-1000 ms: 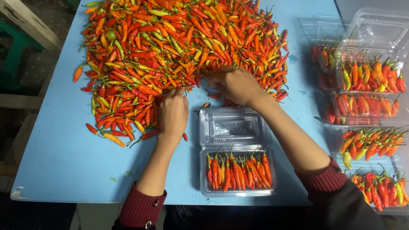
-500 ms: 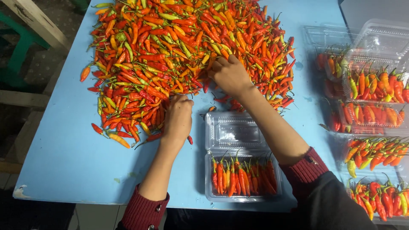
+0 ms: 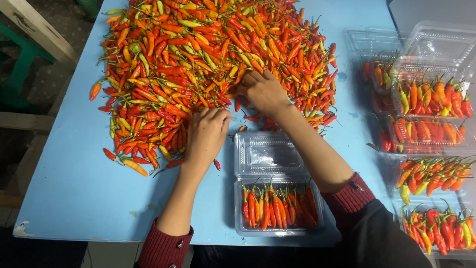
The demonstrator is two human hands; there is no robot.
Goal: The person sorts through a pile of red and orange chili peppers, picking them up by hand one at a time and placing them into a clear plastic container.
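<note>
- Work surface: a blue table [image 3: 64, 193] carries a large pile of chillies [image 3: 198, 59], red, orange and a few green, spread across its far half.
- Left hand [image 3: 206, 134]: palm down at the near edge of the pile, fingers curled onto the chillies there. Whether it is grasping any cannot be told; the fingertips are buried among the pods.
- Right hand [image 3: 265, 92]: further in and to the right of the left hand, knuckles up, fingers bent into the pile. Contact with the chillies is plain; a closed hold on any one pod cannot be confirmed.
- Both forearms are bare, with dark red cuffs at the near edge of the view.
- Open plastic box [image 3: 277, 183]: clear, hinged, lying on the table just near of the two hands, between the forearms. Its far half is the empty lid; its near half holds a row of chillies laid side by side, stems pointing far.
- A few loose chillies [image 3: 217, 164] lie on the table between the pile and the box; one red pod sits just left of the lid, beside the left wrist.
- Filled boxes [image 3: 431, 129]: several clear boxes of chillies are ranged along the right edge of the table, well apart from the hands. The farthest have lids raised.
- Beyond the table's left edge, a wooden rail [image 3: 39, 30] and a green frame [image 3: 17, 74] show.
</note>
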